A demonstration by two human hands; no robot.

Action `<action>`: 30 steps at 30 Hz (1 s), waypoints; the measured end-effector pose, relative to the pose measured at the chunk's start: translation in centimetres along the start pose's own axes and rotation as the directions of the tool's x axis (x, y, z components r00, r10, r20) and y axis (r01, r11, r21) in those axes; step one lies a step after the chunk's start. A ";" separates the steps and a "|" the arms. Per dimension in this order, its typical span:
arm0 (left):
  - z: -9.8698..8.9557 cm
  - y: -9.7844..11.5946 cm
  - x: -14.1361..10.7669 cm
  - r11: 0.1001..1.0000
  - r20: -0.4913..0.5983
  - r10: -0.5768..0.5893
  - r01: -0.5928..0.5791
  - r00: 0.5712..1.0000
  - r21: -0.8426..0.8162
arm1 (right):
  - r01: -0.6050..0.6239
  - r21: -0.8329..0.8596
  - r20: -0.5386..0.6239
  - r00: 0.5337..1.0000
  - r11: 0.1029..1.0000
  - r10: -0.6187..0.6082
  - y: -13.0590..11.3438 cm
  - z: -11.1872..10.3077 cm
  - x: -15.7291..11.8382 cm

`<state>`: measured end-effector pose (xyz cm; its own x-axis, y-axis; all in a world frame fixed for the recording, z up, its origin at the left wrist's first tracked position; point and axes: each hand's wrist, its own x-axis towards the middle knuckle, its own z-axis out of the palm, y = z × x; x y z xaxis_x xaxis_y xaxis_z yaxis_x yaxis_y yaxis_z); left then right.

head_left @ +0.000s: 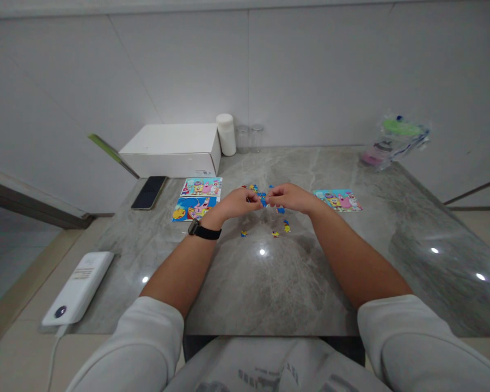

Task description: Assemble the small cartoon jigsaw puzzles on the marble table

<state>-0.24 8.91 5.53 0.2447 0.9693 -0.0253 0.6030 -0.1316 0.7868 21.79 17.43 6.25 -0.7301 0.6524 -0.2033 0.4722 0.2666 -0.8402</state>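
Note:
Several small colourful puzzle pieces lie in a loose cluster at the middle of the grey table. My left hand, with a black watch on its wrist, is at the cluster's left side, its fingers pinched together. Facing it from the right, my right hand also has its fingers pinched, close to a blue piece. What either hand holds is too small to make out. Nearer to me lie single pieces: one at the left, one in the middle and a yellow-and-blue one.
Left of my hands lies a two-part cartoon picture sheet; another picture lies at the right. A phone, white box, white bottle, two glasses, power bank and plastic bag stand or lie around the edges.

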 end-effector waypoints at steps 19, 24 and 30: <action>0.2 0.5 -0.1 1.000 -0.086 -0.024 0.024 0.996 -0.003 | 0.046 0.098 0.045 0.998 0.994 -0.050 -0.1 0.0 0.2; 0.3 0.5 -0.1 1.000 -0.092 -0.019 0.019 0.996 0.009 | 0.048 0.069 0.057 0.997 0.997 -0.052 -0.6 0.1 -0.1; 0.2 0.8 -0.2 0.997 -0.099 0.008 -0.001 0.995 0.072 | 0.033 0.042 0.053 0.998 0.999 -0.035 -0.5 0.1 -0.1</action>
<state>0.35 8.56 6.03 0.1730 0.9840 0.0426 0.6561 -0.1474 0.7401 21.57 17.21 6.62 -0.7713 0.6042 -0.2001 0.4266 0.2575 -0.8670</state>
